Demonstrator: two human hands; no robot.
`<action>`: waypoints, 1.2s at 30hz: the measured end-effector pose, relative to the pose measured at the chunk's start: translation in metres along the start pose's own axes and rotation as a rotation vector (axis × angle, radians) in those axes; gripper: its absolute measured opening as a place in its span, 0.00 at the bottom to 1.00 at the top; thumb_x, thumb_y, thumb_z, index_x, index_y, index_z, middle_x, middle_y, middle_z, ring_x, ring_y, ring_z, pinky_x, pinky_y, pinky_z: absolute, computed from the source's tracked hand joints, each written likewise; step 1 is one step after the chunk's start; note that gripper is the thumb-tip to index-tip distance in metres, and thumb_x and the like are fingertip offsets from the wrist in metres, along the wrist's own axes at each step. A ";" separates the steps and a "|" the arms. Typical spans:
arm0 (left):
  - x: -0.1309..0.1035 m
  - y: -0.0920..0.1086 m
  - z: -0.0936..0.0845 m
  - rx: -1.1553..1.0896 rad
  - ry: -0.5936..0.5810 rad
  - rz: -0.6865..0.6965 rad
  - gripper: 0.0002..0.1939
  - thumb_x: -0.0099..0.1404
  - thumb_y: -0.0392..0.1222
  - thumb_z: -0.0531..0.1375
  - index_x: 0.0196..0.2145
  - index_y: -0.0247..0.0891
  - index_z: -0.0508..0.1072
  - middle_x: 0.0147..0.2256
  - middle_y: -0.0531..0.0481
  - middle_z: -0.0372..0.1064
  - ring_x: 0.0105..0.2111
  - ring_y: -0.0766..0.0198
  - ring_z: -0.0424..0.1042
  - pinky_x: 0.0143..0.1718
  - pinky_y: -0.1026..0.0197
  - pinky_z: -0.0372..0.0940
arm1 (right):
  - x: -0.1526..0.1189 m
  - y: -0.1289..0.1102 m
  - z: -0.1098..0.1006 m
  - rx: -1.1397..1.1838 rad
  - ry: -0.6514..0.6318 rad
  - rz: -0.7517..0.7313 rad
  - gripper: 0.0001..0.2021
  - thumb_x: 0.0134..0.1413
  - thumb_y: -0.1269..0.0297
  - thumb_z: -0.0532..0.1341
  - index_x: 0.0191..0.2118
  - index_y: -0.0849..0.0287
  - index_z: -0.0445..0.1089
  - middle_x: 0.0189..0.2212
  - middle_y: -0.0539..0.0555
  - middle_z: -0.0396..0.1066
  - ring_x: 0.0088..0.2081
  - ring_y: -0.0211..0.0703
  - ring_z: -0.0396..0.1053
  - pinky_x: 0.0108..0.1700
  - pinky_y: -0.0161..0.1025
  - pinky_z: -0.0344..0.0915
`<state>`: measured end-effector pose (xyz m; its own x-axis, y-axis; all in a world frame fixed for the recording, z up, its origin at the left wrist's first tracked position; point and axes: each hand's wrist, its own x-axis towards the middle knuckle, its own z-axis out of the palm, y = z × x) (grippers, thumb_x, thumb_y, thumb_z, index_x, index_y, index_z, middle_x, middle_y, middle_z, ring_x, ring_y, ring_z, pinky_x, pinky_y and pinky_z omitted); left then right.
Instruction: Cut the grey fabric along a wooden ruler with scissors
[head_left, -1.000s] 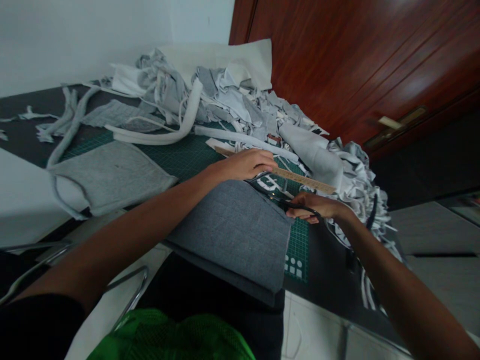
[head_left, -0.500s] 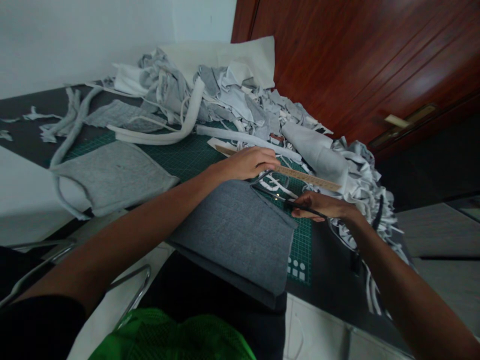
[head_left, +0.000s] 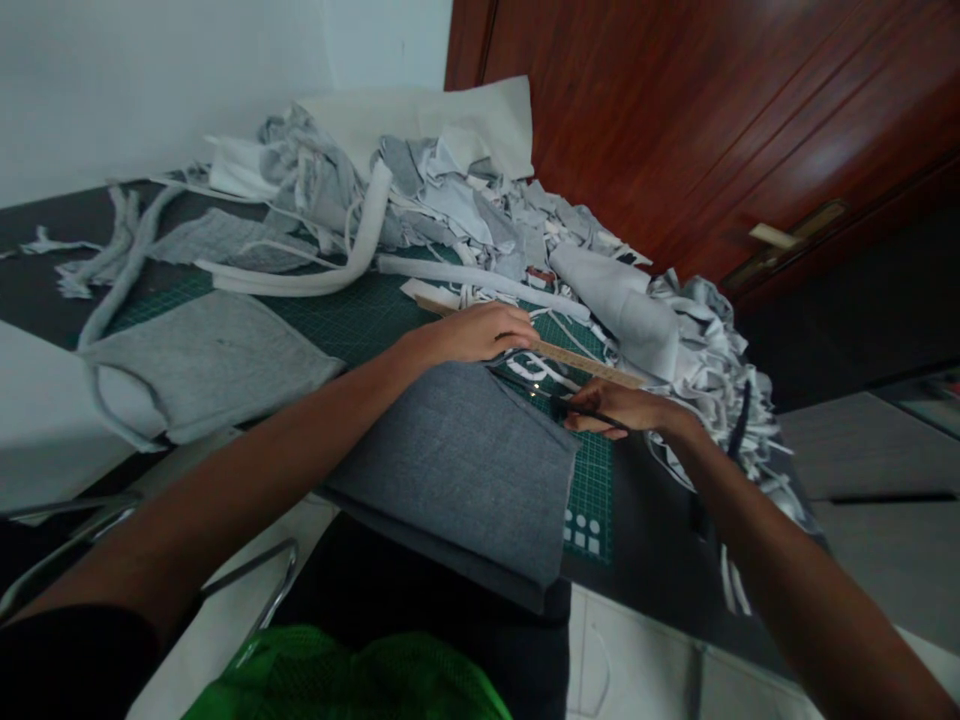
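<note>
A folded dark grey cloth (head_left: 465, 470) hangs over the table's front edge toward my lap. My left hand (head_left: 487, 332) is closed at its far edge, pinching a narrow strip of it between thumb and fingers. Scissors (head_left: 541, 392) with black handles are in my right hand (head_left: 606, 405), their blades pointing left along the cloth's upper right edge. Whether the blades are apart is too small to tell. Just beyond both hands lies a wooden ruler (head_left: 581, 362), partly covered by the left one.
Beneath the work is a green cutting mat (head_left: 589, 490). A light grey cloth piece (head_left: 217, 360) lies to the left. Heaped fabric scraps (head_left: 480, 205) and a rolled pale cloth (head_left: 619, 300) fill the back and right, against a wooden door (head_left: 675, 120).
The whole scene sits slightly further left in the picture. Both hands keep about the same hold on cloth and scissors, and the right one now hides the ruler's end a little more.
</note>
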<state>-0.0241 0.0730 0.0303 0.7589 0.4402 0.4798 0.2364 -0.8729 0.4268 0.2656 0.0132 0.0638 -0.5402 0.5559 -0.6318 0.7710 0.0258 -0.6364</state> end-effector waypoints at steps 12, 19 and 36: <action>-0.017 0.025 -0.031 0.100 0.075 -0.114 0.15 0.76 0.39 0.54 0.52 0.40 0.79 0.50 0.43 0.74 0.56 0.52 0.68 0.64 0.49 0.59 | 0.011 0.005 -0.009 0.158 -0.112 0.007 0.17 0.50 0.52 0.72 0.29 0.60 0.70 0.14 0.39 0.55 0.13 0.27 0.51 0.14 0.27 0.48; -0.070 0.035 -0.047 0.086 -0.240 -0.333 0.17 0.69 0.49 0.64 0.53 0.43 0.74 0.54 0.44 0.73 0.55 0.49 0.70 0.60 0.51 0.63 | 0.019 0.007 -0.012 0.239 -0.161 -0.042 0.16 0.46 0.53 0.71 0.29 0.61 0.72 0.13 0.37 0.54 0.13 0.26 0.48 0.14 0.25 0.49; -0.086 -0.013 -0.043 -0.013 -0.061 -0.358 0.18 0.76 0.51 0.53 0.50 0.36 0.75 0.43 0.42 0.77 0.42 0.58 0.75 0.49 0.58 0.68 | 0.021 0.011 -0.016 0.296 -0.241 0.005 0.19 0.49 0.51 0.73 0.29 0.61 0.71 0.12 0.36 0.53 0.12 0.26 0.46 0.13 0.25 0.49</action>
<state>-0.1184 0.0554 0.0168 0.6642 0.7037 0.2523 0.4863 -0.6631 0.5690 0.2685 0.0383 0.0510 -0.6273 0.3432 -0.6990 0.6623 -0.2371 -0.7108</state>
